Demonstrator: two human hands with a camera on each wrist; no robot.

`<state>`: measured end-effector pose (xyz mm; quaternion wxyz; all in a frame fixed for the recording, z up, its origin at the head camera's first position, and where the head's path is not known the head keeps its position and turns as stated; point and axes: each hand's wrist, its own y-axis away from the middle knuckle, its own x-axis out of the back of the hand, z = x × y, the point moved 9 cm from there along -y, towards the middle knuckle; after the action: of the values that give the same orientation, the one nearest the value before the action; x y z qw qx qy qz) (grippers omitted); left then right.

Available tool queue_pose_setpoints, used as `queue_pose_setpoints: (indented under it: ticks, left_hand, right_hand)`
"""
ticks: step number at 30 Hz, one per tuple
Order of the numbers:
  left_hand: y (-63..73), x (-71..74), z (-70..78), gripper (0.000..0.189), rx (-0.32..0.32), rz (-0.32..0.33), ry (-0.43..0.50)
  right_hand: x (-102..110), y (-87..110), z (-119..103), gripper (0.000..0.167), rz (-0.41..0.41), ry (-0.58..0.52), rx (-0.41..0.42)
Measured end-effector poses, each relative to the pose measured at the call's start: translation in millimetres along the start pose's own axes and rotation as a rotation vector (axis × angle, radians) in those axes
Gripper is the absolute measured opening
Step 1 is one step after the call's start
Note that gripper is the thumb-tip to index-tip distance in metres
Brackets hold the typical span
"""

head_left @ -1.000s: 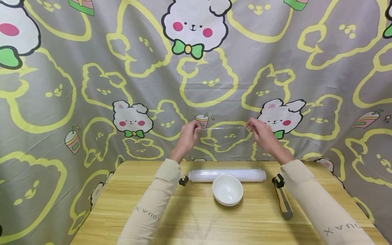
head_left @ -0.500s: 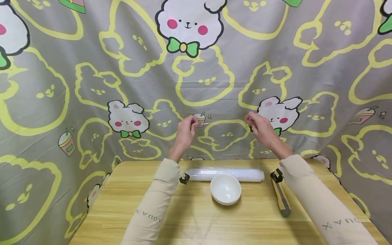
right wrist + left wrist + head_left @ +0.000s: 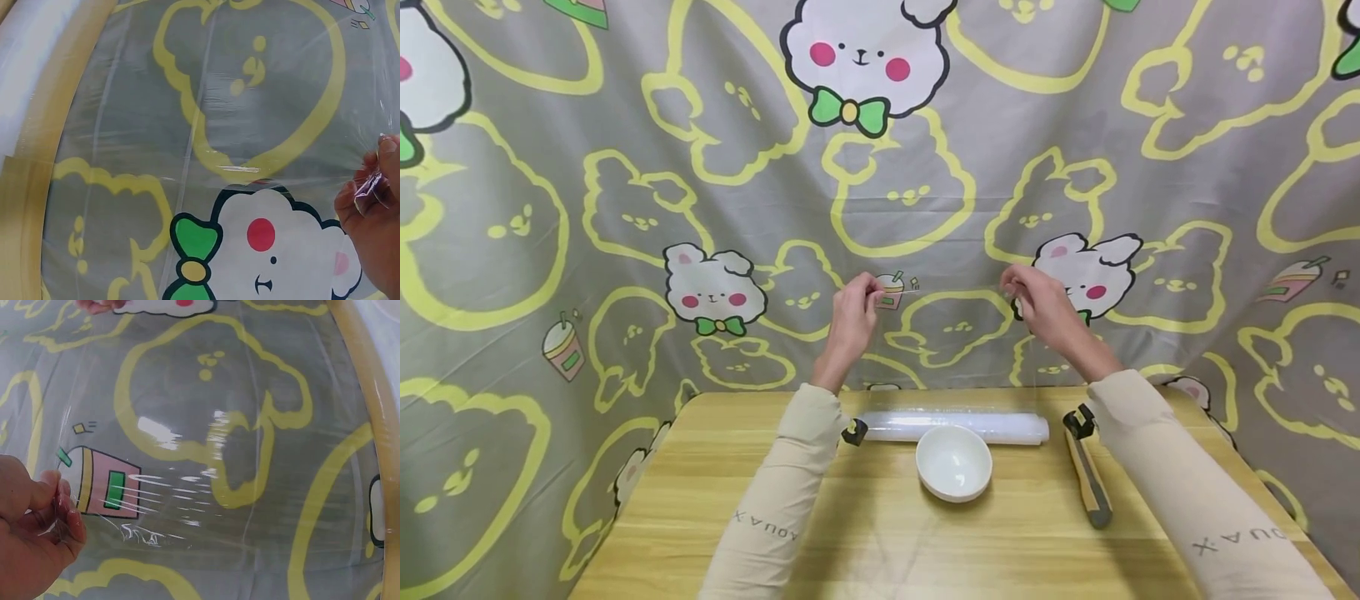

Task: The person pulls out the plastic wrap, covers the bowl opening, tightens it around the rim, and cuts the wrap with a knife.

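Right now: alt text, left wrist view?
The left hand pinches transparent plastic film stretched across the view, the right hand partly visible at top. Behind it hangs grey cloth printed with yellow outlines and a pink cup; a wood-grain table edge lines the right.

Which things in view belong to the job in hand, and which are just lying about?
In the job:
clear film, pinched by the left hand and right hand
film roll on the table, apparently the film's source

Lying about, untouched (later use possible):
white bowl
tool with orange-and-grey handle
Backdrop only: patterned curtain
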<state>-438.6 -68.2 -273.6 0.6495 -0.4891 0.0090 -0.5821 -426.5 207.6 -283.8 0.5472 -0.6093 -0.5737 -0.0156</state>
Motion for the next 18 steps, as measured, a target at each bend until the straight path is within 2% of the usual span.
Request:
queue_pose_setpoints:
  ticks: [6,18]
  left_hand:
    - [1.8,3.0,3.0,0.007,0.017,-0.007,0.009]
    - [19.5,17.2,22.2,0.008,-0.07,-0.089,0.02]
  right_hand:
    - [6,1.4,-8,0.009,0.016,0.003,0.056]
    - [21,24.7,-31,0.009,0.021,0.013,0.084]
